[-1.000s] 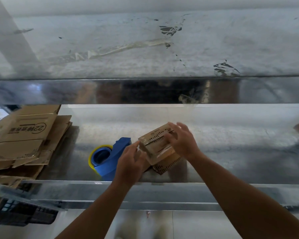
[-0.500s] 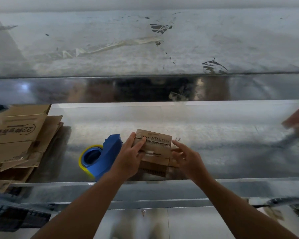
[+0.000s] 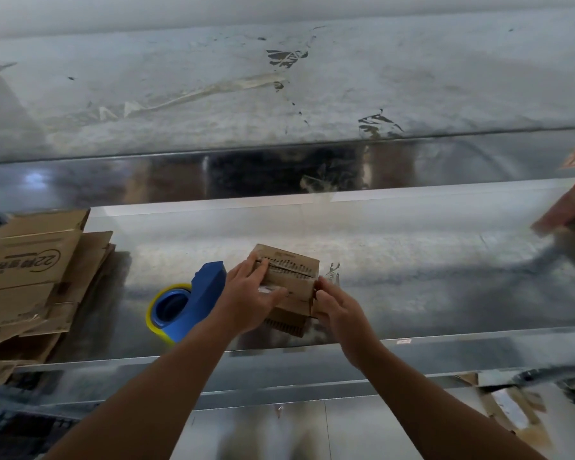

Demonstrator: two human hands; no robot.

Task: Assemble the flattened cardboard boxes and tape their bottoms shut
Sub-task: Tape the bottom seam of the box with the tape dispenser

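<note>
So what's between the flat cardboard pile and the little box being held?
A blue tape dispenser, lying on the metal table between the flattened cardboard stack and the small cardboard box, seen in the head view.

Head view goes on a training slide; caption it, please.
Left hand and right hand grip a small cardboard box beside a blue tape dispenser.

Soft daylight, dim; glare on metal shelf (image 3: 412,260); motion blur at right edge; wide-angle edge curvature
</note>
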